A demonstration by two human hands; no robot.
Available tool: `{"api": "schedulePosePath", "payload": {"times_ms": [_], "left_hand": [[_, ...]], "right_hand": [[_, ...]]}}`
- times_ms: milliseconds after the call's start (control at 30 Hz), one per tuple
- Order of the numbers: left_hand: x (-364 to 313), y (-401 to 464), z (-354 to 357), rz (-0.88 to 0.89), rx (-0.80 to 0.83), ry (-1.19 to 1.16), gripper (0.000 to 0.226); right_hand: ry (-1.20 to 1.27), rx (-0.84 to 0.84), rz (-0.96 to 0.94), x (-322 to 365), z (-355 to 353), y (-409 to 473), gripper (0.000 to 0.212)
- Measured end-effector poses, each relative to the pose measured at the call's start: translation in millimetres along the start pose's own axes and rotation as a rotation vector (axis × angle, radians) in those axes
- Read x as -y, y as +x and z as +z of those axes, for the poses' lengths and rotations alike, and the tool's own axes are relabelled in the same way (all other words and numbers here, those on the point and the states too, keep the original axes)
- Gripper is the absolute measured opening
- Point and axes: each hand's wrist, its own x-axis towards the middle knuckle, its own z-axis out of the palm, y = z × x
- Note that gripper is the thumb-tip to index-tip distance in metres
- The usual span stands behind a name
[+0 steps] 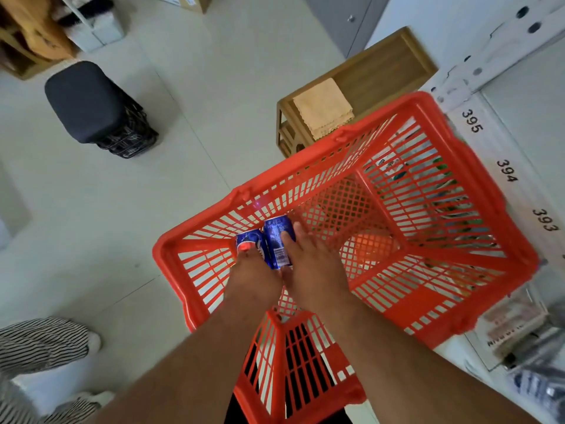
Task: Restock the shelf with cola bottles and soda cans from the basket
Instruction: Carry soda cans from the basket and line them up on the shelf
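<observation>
1. Floor (128, 185): pale tile, fills the left of the view; a striped trouser leg (39, 341) at lower left.
2. Shelf (519, 123): white, at right, edge numbered 393–395; packaged goods blurred at lower right, can't tell what.
3. Basket (443, 117): red mesh, tilted, sits btwn person & shelf. Nearly empty, no cola bottles visible inside, so restock looks almost done.
4. Wood stand (394, 65) w/ a folded tan cloth (324, 108) just behind basket; black stool (82, 99) well apart at upper left.
5. Hands: both reach into the basket's near-left corner, side by side. Left hand (252, 280) is wrapped on the left can (249, 241). Right hand (312, 267) lies w/ fingers over the right can (278, 240); full grip can't be told.
6. Cans: two blue soda cans, lying touching each other against the basket wall.
7. Step in hand, as I judge it: lift one can per hand. Get the right thumb under before lifting, clear the rim straight up, then turn right to shelf & stand them upright.
</observation>
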Motion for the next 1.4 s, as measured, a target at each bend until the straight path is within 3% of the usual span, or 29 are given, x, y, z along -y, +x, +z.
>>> {"api": "schedulePosePath", "payload": {"times_ms": [133, 267, 433, 567, 767, 867, 933, 1100, 1400], "left_hand": [[4, 3, 0, 0.002, 0.006, -0.017, 0.056], [9, 8, 3, -0.05, 0.021, -0.074, 0.048], [3, 14, 7, -0.103, -0.036, -0.132, 0.049], [-1, 16, 7, -0.138, -0.057, -0.173, 0.043], [-2, 15, 13, -0.176, -0.077, -0.2, 0.056], [0, 17, 19, -0.16, -0.109, -0.225, 0.068], [0, 19, 21, -0.176, -0.1, -0.267, 0.072], [-12, 27, 24, -0.211, -0.074, -0.344, 0.066], [-9, 39, 43, -0.214, -0.016, -0.363, 0.1]], "right_hand": [[-0.053, 0.055, 0.009, 5, 15, -1, 0.078], [-0.032, 0.14, 0.197, -12, 9, -7, 0.077], [0.282, -0.108, 0.235, 4, 6, 10, 0.07], [0.405, -0.065, 0.315, 21, 4, 37, 0.077], [0.584, -0.023, 0.423, 3, 10, 40, 0.045], [0.612, -0.067, 0.461, -1, 11, 35, 0.039], [0.575, -0.101, 0.455, 3, 13, 34, 0.044], [0.353, -0.047, 0.402, 7, 19, 35, 0.085], [0.345, -0.036, 0.393, -11, 22, 41, 0.094]]}}
